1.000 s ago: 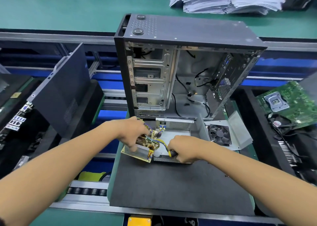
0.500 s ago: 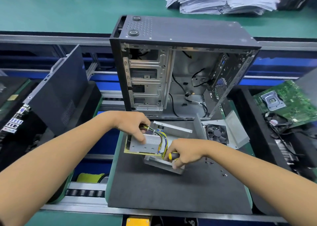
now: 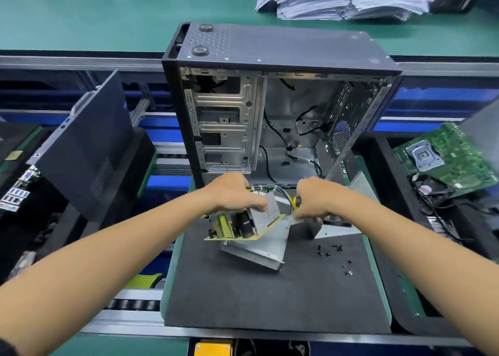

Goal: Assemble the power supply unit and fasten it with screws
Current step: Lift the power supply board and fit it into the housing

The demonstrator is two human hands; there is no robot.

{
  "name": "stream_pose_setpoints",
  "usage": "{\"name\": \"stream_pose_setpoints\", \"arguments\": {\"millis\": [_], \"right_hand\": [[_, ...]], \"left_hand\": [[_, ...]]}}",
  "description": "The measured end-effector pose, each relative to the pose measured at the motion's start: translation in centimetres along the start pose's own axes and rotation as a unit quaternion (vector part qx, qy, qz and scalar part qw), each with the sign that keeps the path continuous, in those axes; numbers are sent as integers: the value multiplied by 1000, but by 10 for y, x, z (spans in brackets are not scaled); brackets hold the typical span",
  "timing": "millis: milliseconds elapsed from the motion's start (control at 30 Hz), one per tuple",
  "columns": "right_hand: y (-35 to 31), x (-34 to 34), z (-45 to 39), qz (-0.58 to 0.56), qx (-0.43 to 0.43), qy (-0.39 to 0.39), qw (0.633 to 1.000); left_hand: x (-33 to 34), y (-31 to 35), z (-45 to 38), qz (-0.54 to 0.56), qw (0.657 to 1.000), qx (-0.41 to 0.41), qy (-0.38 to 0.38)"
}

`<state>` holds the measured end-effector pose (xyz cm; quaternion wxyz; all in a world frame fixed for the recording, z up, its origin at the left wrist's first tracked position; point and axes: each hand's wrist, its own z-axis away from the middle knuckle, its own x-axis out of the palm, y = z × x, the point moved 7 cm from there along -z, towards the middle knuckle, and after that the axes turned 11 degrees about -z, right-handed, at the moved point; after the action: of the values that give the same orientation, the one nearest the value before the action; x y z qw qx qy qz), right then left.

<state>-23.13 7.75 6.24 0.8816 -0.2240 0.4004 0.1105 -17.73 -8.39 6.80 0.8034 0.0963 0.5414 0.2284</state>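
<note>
Head: left hand (image 3: 235,193) tilts circuit board (image 3: 237,224) over metal housing (image 3: 259,245).

I see a matt black foam mat (image 3: 270,296), a dull grey sheet-metal housing (image 3: 266,243), and a yellowish circuit board (image 3: 229,231).
</note>
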Motion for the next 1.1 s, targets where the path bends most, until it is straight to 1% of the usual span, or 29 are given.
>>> {"name": "stream_pose_setpoints", "arguments": {"millis": [67,133,233,300,367,467,567,600,633,700,800,933,1033,1100], "right_hand": [[3,0,1,-12,14,0,1000],[4,5,3,-88,24,-43,995],[2,13,7,-219,38,-111,969],[5,19,7,-283,58,-141,947],[12,23,5,-352,79,-160,919],[21,29,2,-468,98,-186,858],[26,31,-5,-576,113,-153,795],[27,31,-8,-594,114,-136,785],[27,32,-11,-598,115,-120,784],[26,34,-14,-580,118,-103,800],[21,42,-17,-554,118,-116,816],[22,49,-20,-541,124,-128,822],[22,49,-22,-537,111,-132,826],[22,48,-22,-533,114,-134,827]], "left_hand": [[5,7,3,-12,999,-26,22],[11,15,5,-31,998,-43,39],[17,26,5,-65,995,-52,59],[20,31,3,-81,992,-60,72],[22,33,1,-82,991,-65,82],[20,30,-5,-58,992,-77,79],[17,25,-10,-15,993,-96,68],[17,25,-11,-11,993,-98,67],[17,26,-11,-14,993,-96,67],[20,31,-10,-29,993,-91,73],[26,38,-8,-30,995,-72,67],[37,37,-7,38,998,-44,-10],[32,30,-5,72,996,-41,-33],[30,28,-5,121,991,-37,-52]]}}
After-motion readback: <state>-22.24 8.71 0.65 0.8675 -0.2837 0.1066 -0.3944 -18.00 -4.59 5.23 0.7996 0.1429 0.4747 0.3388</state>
